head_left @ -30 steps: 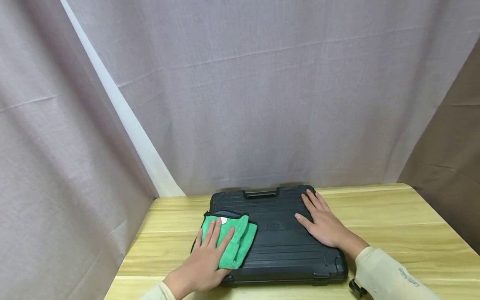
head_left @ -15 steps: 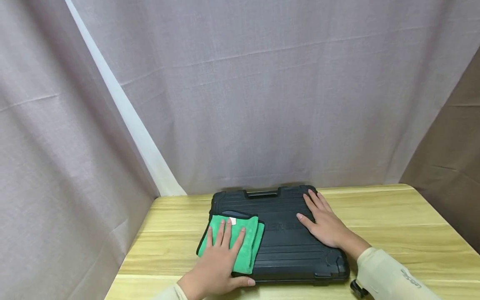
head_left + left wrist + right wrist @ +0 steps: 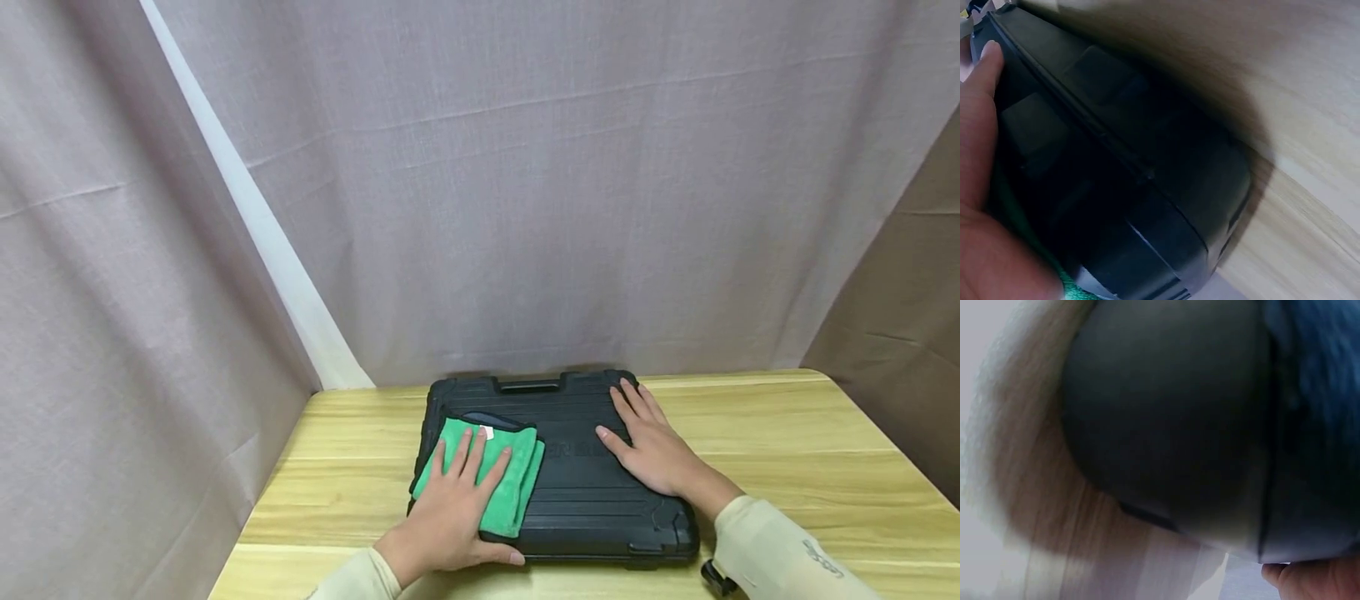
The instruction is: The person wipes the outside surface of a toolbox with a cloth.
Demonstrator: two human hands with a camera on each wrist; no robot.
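Two flat hands are laid on the closed black ribbed plastic case (image 3: 570,467): the left hand (image 3: 457,508) presses the folded green microfibre cloth (image 3: 491,475) at its left part, the right hand (image 3: 652,450), unclenched, steadies its right; most of the lid is judged unwiped.

Left hand (image 3: 457,517) lies palm down, fingers straight and slightly spread, pointing away from the body, thumb stretched out to the right along the near edge; the left forearm, in a pale sleeve, enters from the bottom of the head view. Right hand (image 3: 651,446) also flat, palm down, fingers extended and angled up-left, thumb splayed to the left; its forearm in the same pale sleeve runs off toward the lower right. Both hands are well apart, neither curled.
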